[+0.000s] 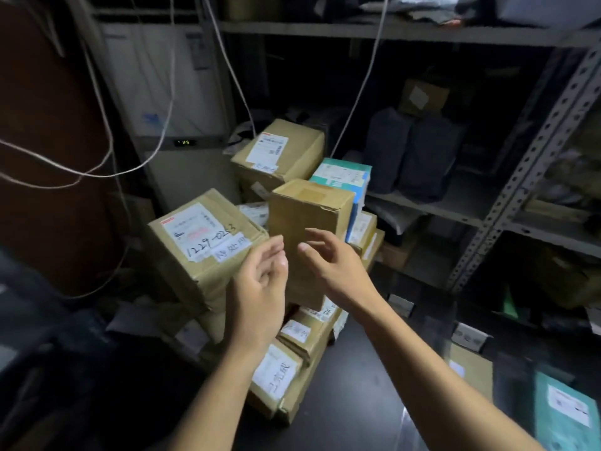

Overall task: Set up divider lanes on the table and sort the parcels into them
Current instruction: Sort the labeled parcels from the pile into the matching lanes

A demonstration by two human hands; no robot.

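A pile of cardboard parcels fills the middle of the head view. A tall plain brown box (309, 219) stands upright in the pile. My left hand (261, 281) and my right hand (328, 265) are raised in front of its lower half, fingers relaxed, holding nothing. Left of them lies a large labelled box (208, 242) with handwritten numbers. Behind stand another labelled brown box (279, 154) and a teal and white box (344, 177). Flat labelled parcels (292, 366) lie stacked below my hands.
Metal shelving (533, 151) with dark bags and parcels runs along the right and back. A standing air conditioner (169, 102) is at the back left, with loose cables (97, 170) hanging in front. A teal parcel (566, 415) lies at the bottom right on the dark surface (351, 402).
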